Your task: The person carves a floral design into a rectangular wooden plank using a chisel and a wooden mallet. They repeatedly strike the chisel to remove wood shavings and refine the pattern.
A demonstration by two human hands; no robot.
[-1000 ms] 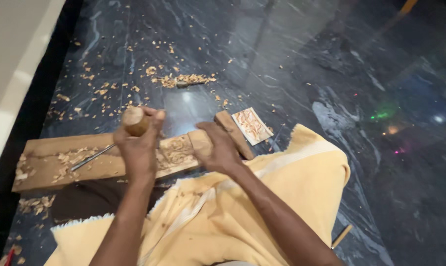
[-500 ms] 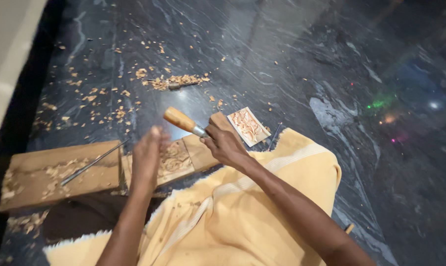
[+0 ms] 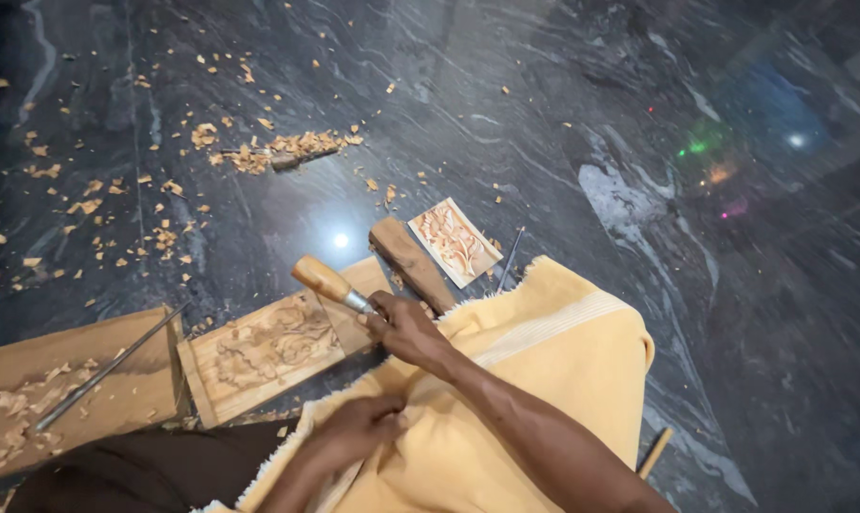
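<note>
My right hand (image 3: 403, 328) grips a chisel (image 3: 330, 283) by its metal shank, and the wooden handle points up and to the left. The chisel lies over the right end of a carved wooden panel (image 3: 264, 350) on the dark floor. My left hand (image 3: 354, 432) is nearer me, its fingers curled into the yellow cloth (image 3: 535, 380) over my lap, just below the panel's near edge.
A long plank (image 3: 64, 394) with shavings and a thin metal rod (image 3: 107, 366) lies at the left. A wooden block (image 3: 409, 261), a small carved tile (image 3: 454, 240) and a thin metal tool (image 3: 509, 258) lie beyond my right hand. Wood chips (image 3: 287, 149) litter the dark marble floor.
My left hand held a round wooden mallet over the panel, let it go, and drew back onto the yellow cloth. My right hand took up the chisel and keeps holding it.
</note>
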